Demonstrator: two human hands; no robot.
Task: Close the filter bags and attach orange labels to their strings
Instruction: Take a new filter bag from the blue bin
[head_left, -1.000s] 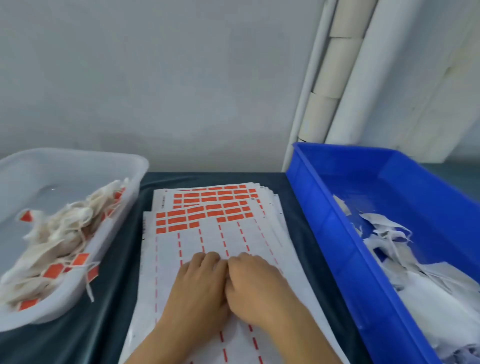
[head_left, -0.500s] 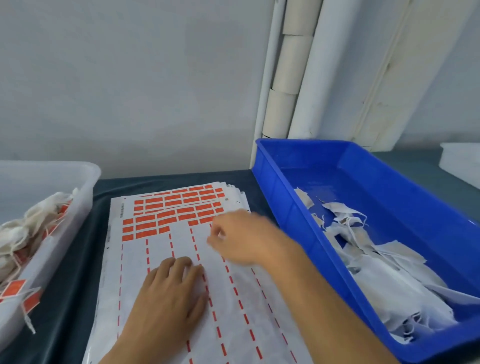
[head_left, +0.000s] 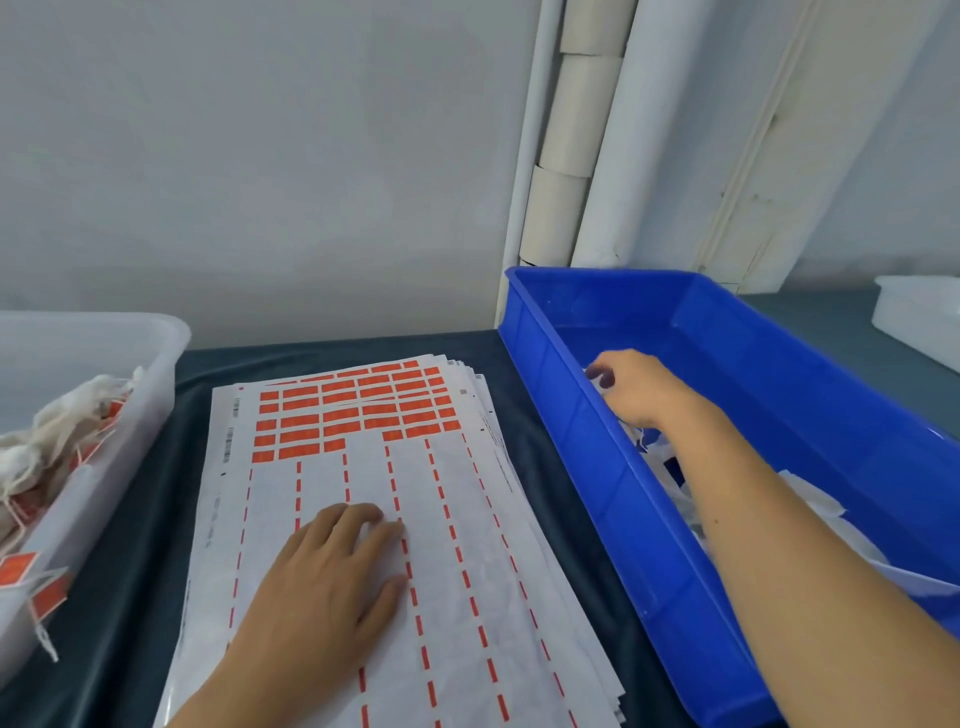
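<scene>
Currently | left hand (head_left: 332, 577) lay flat, pinning label sheets (head_left: 363, 467) at 6 o'clock | right hand (head_left: 631, 387) reached filter bags (head_left: 810, 509) in blue bin (head_left: 597, 467), 3 o'clock; grasp indeterminate.

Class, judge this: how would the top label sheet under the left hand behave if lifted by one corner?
The label sheet is probably floppy: it looks thin and slightly wrinkled. It seems light. It may slide off the fanned stack, which is perhaps why the left hand rests flat on it.

blue bin (head_left: 613, 467), orange labels (head_left: 353, 410), white sheets (head_left: 467, 571)
</scene>
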